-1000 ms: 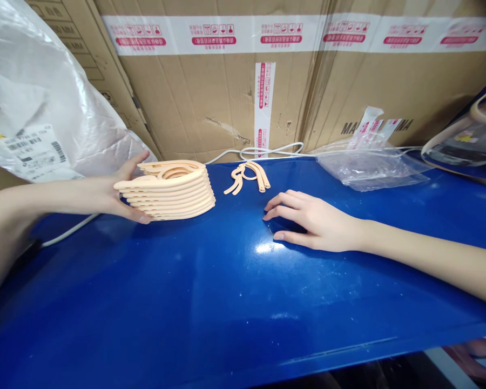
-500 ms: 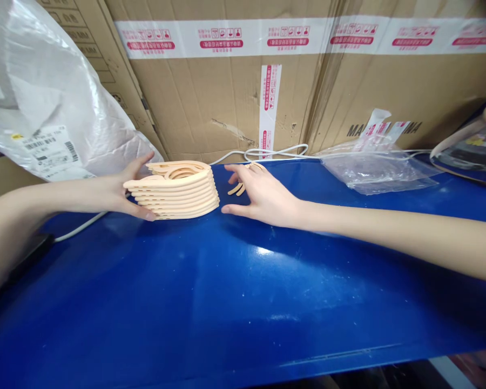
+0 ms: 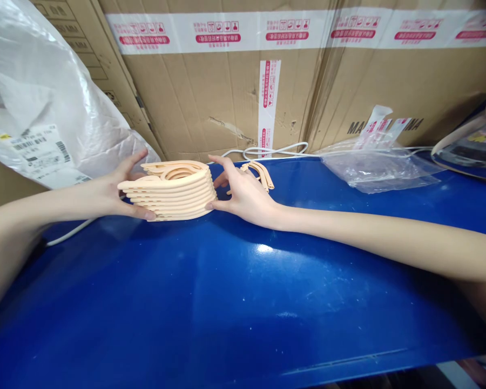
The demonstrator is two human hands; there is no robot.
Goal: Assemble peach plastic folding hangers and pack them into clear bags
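Note:
A neat stack of peach plastic folding hangers (image 3: 174,194) sits on the blue tabletop, several layers high. My left hand (image 3: 123,192) grips its left end, with the thumb raised behind and a finger along the front side. At the right end, my right hand (image 3: 243,194) has its thumb against the front corner, while its index finger sticks up by the back; its other fingers are partly hidden. Just behind my right hand lies another loose peach hanger piece (image 3: 263,175), partly covered by the hand.
Large taped cardboard boxes (image 3: 210,92) stand along the back. A white plastic parcel bag (image 3: 65,108) leans at the left. A crumpled clear bag (image 3: 376,167) lies back right, near a clear container (image 3: 470,146). A white cable (image 3: 283,154) runs along the back.
My right hand has moved left from beside the stack onto its right end, uncovering more of the loose hanger piece. My left hand stays at the stack's left end.

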